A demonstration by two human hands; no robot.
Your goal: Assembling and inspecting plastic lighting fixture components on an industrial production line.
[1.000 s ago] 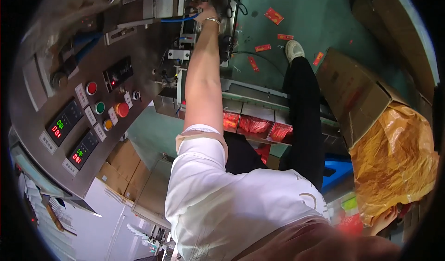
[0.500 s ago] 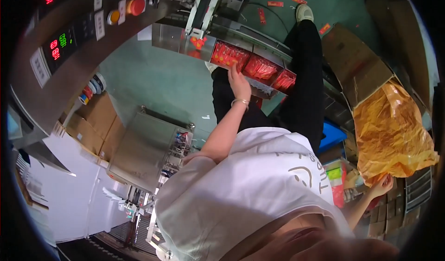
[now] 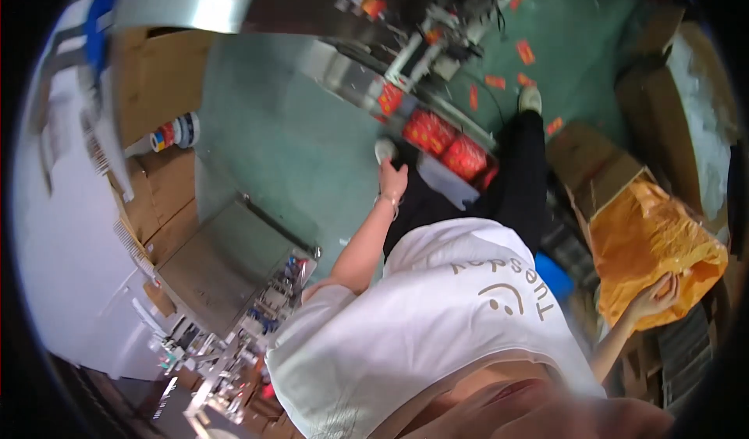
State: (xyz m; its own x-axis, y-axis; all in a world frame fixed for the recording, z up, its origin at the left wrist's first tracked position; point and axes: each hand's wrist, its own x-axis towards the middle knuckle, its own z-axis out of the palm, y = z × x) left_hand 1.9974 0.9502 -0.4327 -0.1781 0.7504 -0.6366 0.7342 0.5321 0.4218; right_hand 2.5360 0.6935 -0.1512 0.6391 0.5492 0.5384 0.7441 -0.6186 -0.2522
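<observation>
My left hand (image 3: 392, 182), with a bangle at its wrist, hovers beside the near side of a metal trough (image 3: 355, 83). Its fingers look slightly apart, and nothing shows in them. Red printed packets (image 3: 465, 158) stand packed in rows inside the trough, to the right of that hand. Off to the right, my right hand (image 3: 659, 296) lies over an orange plastic bag (image 3: 636, 240), its fingers curled at the bag's loose edge. The bag lines an open cardboard box (image 3: 591, 158); its contents are hidden.
A machine (image 3: 421, 49) stands at the trough's far end. Loose red packets (image 3: 524, 52) lie on the green floor. Further right is another carton (image 3: 651, 100) with whitish plastic. A steel cabinet (image 3: 226, 260) stands at left, near tape rolls (image 3: 175, 132). A blue container (image 3: 552, 275) sits by my leg.
My left hand has drawn back from the packets toward the left. My right hand has moved up and right over the bag, whose mouth looks wider. The whole view has shifted and turned.
</observation>
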